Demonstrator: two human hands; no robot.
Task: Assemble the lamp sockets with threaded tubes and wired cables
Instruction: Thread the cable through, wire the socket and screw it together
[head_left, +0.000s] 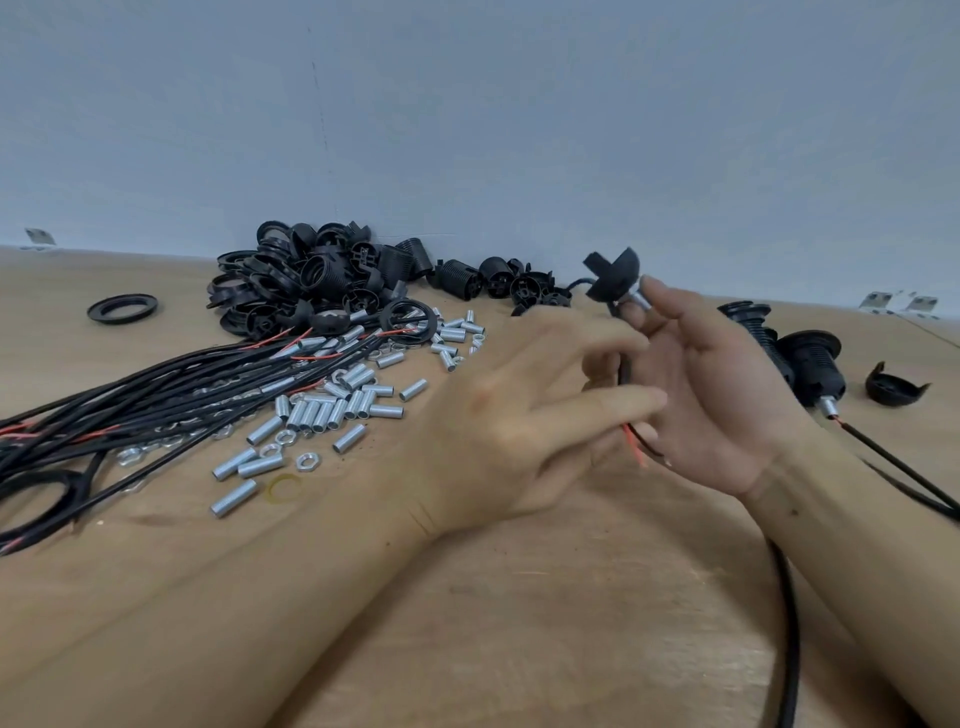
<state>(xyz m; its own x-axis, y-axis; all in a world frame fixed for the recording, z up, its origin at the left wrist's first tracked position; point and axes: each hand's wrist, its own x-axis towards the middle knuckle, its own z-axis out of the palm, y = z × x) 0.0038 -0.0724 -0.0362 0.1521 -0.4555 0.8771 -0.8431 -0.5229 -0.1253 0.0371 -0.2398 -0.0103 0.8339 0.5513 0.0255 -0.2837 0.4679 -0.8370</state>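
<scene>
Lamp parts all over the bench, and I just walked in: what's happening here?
A person is assembling lamp sockets. The right hand holds a black socket cap on a threaded tube, while the left hand works the cable's red and black wires beneath it. Finished sockets lie to the right; loose tubes and cables wait on the left.

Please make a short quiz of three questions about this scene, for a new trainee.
1. True or false: the right hand holds a black socket cap with a threaded tube in it.
2. Where does the heap of loose threaded tubes lie? A) left of the left hand B) right of the right hand C) in a box
3. Which colours are the wire ends between the hands?

Key: 1 true; 2 A; 3 red and black.
</scene>
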